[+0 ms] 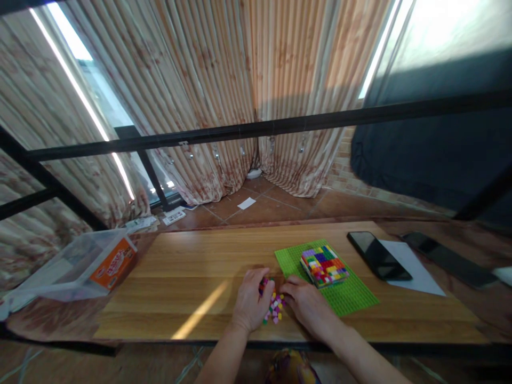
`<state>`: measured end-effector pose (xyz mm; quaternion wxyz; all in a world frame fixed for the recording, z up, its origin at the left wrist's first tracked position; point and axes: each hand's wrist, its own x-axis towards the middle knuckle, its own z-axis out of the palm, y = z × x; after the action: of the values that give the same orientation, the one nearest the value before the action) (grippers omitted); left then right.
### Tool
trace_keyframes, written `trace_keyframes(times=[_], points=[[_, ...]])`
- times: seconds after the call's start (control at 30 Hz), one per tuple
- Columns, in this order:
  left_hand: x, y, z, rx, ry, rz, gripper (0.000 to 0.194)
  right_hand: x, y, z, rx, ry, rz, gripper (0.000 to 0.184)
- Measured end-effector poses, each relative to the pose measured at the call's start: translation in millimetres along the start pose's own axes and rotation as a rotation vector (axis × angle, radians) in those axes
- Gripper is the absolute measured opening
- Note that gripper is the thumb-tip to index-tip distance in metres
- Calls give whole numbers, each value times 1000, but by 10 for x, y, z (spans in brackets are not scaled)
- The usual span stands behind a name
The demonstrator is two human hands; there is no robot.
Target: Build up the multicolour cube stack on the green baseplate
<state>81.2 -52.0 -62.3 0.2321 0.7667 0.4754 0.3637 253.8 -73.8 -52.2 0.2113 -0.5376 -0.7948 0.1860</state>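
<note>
A small pile of loose toy bricks (276, 305) in pink, yellow, green and other colours lies on the wooden table near its front edge. My left hand (253, 300) rests at the pile's left side, thumb and fingers apart and curved around some of the bricks. At the pile's right edge is my right hand (310, 305), its fingers bunched together; whatever is between the fingertips is hidden. A multicoloured block built of bricks (325, 265) sits on a green studded baseplate (352, 298), just beyond my right hand.
To the right, a black phone (378, 256) partly covers a white sheet (420, 272). Another dark flat object (448, 258) lies farther right. A clear plastic box (76, 266) with an orange label stands left of the table (192, 266). A black metal bar (248, 129) crosses beyond it.
</note>
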Motion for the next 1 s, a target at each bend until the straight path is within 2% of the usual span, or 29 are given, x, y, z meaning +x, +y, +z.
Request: trace_keyframes(times=[0.3, 0.6, 0.87, 1.0], points=[[9, 27, -16, 1, 0, -13, 30, 1, -51, 5, -39, 8, 33, 25], [1, -9, -2, -14, 4, -8, 30, -64, -27, -242, 192, 202, 84, 18], [11, 1, -8, -9, -3, -28, 30, -302, 340, -583, 163, 423, 208, 22], [18, -7, -4, -1, -17, -36, 30, -324, 464, -673, 44, 443, 259, 26]])
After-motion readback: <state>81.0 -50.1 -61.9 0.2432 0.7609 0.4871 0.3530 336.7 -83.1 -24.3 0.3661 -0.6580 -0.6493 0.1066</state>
